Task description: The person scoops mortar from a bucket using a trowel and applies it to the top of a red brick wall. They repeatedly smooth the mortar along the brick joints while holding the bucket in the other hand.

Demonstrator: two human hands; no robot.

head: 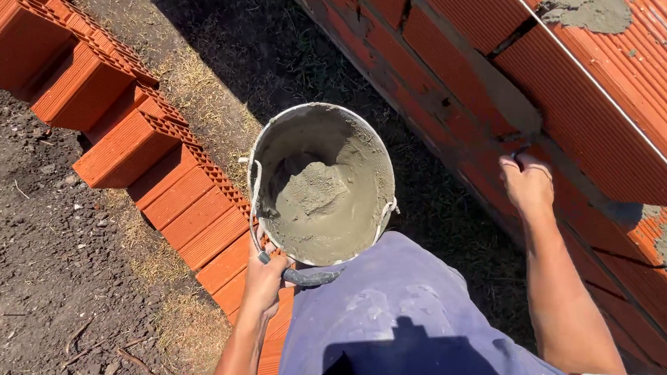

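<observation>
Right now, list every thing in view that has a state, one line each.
Bucket: upright, partly filled with wet mortar.
Left hand: closed on a mortar-caked tool handle at the bucket rim.
Right hand: pressed against the brick wall at a mortar joint.
String line: stretched taut.
Loose bricks: lined up on the ground.

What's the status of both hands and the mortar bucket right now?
Left hand gripping bucket handle. Right hand working a mortar joint on brick wall, tool mostly hidden. Mortar bucket part full, beside brick stack.

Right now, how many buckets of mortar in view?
1. The bucket sits between the row of loose bricks and the brick wall, its handle gripped by the left hand. Others may be out of frame.
</observation>
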